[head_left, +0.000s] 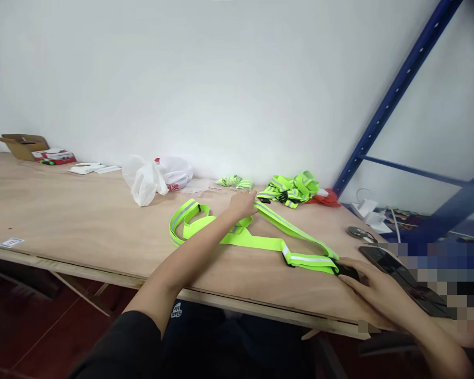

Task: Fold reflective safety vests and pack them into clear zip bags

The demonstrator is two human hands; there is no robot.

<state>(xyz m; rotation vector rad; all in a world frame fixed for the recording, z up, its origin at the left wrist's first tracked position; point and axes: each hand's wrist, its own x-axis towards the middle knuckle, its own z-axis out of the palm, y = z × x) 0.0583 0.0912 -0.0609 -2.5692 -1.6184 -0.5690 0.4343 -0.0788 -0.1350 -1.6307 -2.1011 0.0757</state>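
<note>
A neon yellow reflective strap vest (256, 241) lies spread on the plywood table (71, 221). My left hand (243, 204) reaches far forward and pinches the vest's far strap near the middle. My right hand (373, 290) rests near the table's front right, fingers closed on the black buckle end (345, 271) of the same vest. The strap runs taut between both hands.
A pile of more neon vests (290, 189) and a small bundle (236, 182) lie by the wall, beside something red (327, 197). White plastic bags (154, 178), a cardboard box (21, 145), a phone (403, 279), a tape roll (357, 232) and a blue rack post (395, 89) are nearby.
</note>
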